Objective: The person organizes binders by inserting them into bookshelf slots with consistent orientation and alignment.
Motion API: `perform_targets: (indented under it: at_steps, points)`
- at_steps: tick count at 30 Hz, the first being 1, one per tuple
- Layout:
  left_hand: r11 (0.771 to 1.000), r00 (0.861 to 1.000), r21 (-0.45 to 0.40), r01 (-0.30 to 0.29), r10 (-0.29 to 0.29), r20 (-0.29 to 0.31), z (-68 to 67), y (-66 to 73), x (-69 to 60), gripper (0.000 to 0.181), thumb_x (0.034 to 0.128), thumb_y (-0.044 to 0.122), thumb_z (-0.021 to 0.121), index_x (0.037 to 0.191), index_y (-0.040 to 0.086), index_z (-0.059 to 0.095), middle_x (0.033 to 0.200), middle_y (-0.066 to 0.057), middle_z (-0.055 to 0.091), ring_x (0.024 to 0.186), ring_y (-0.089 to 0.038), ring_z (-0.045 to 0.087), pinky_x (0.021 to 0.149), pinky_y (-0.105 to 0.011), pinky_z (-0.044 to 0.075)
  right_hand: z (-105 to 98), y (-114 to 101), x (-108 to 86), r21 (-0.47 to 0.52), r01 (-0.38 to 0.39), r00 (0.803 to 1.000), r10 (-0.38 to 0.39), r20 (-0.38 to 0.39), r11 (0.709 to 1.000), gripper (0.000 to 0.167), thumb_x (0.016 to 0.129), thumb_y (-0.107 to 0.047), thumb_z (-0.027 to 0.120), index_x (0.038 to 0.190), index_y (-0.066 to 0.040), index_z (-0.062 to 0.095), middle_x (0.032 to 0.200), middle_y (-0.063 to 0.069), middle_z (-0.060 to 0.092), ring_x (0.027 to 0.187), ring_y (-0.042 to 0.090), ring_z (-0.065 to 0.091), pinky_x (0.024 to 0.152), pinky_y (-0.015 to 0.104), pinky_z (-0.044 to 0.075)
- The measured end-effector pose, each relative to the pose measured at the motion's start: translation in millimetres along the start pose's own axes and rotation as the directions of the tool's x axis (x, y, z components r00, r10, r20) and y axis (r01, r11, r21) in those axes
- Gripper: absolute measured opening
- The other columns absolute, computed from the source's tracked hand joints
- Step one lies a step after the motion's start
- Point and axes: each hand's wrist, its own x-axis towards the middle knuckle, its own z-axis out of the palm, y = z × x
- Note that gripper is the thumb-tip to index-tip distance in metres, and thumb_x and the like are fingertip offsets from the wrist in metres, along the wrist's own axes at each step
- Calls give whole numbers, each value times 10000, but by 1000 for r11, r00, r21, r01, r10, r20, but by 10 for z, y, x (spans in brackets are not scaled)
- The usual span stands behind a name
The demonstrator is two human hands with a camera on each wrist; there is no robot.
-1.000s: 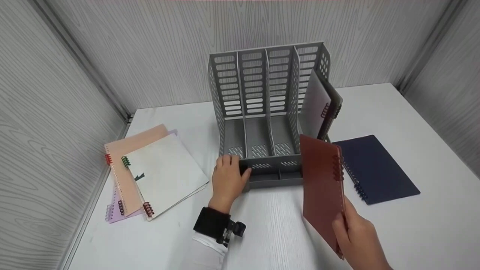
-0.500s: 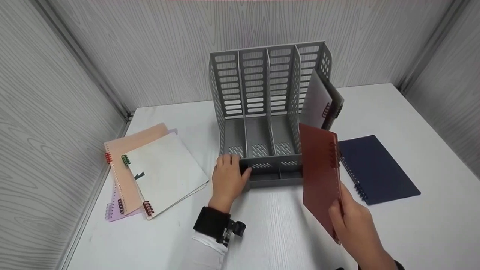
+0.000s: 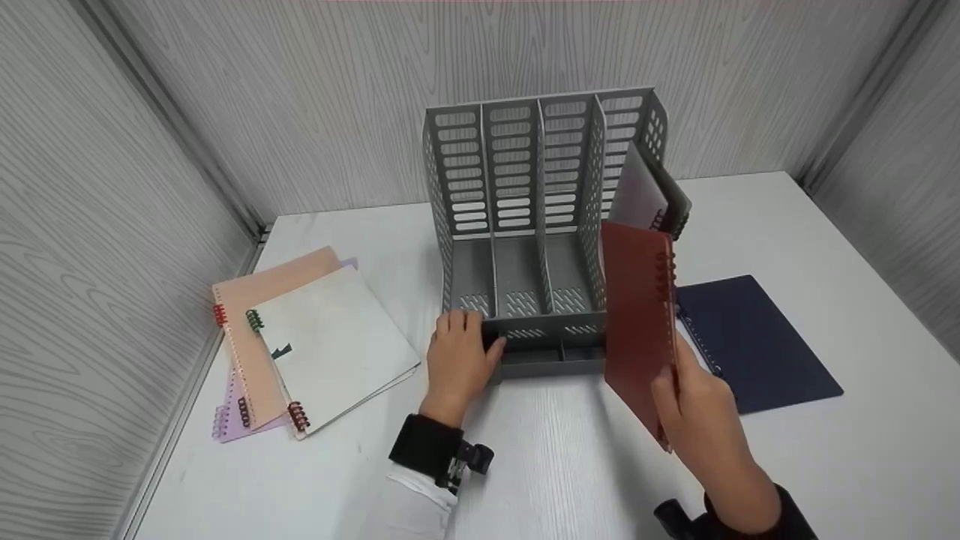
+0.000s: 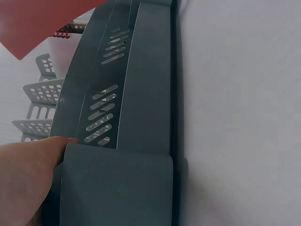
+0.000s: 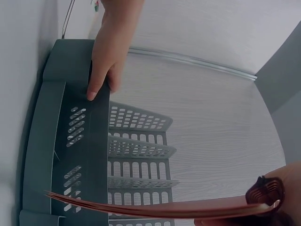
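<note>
- At four o'clock, nearest the viewer, a right hand (image 3: 701, 409) pinches the lower right edge of a red-brown notebook (image 3: 637, 322), thumb on the cover, no gap left in the hold.
- Toward half past three, that notebook stands raised and tilted, hiding the organizer's front right corner; whether they touch is unclear. It looks light, thin and fairly stiff, its smooth cover probably a little slippery; the ringed edge seems the firmest hold, just below the rings.
- At six o'clock, a left hand (image 3: 459, 360) grips the front left corner of a gray organizer (image 3: 551, 369), thumb hooked over the wall.
- At eight o'clock, white (image 3: 337, 345), peach (image 3: 277, 281) and purple (image 3: 236, 420) notebooks overlap.
- Around half past three, a navy notebook (image 3: 761, 345) lies flat.
- At two o'clock, pale (image 3: 637, 191) and dark (image 3: 673, 193) notebooks stand in the organizer's rightmost compartment.
</note>
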Motion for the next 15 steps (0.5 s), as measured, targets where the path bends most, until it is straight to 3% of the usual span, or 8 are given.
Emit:
perform_targets:
  at_steps: [15]
  points:
    - [1000, 1000, -24, 5, -5, 2, 13, -10, 11, 474, 884, 439, 593, 1140, 45, 536, 1083, -122, 488, 1080, -294, 427, 874, -393, 422, 28, 11, 222, 10, 16, 999, -15, -40, 1000, 419, 898, 39, 453, 1317, 53, 441, 897, 217, 649, 587, 216, 578, 455, 351, 447]
